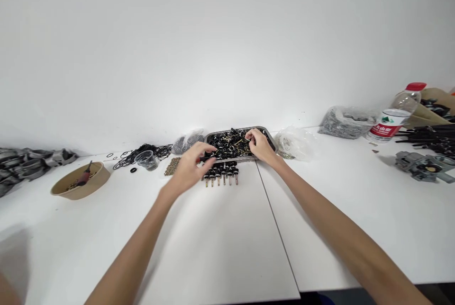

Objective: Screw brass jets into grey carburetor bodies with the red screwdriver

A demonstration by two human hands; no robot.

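My left hand (pixel 192 166) is at the near left corner of a metal tray (pixel 231 159), its thumb and fingers curved around what looks like a small black part (pixel 205 157), partly hidden. My right hand (pixel 261 146) reaches over the tray's right side, thumb and fingertips bent together among the contents; anything between them is too small to make out. Many small black parts with brass-coloured pins (pixel 231 145) fill the tray. In front of it, similar parts (pixel 223 173) lie in a tight row, black heads toward the tray and metal pins toward me.
Left stand a tan bowl (pixel 101 179) with a red-handled tool, a clear cup (pixel 146 160), black rings (pixel 142 153) and brass pieces (pixel 172 166). Right are plastic bags (pixel 293 144), a red-capped bottle (pixel 391 115) and a metal casting (pixel 423 166). Grey castings (pixel 28 165) lie far left.
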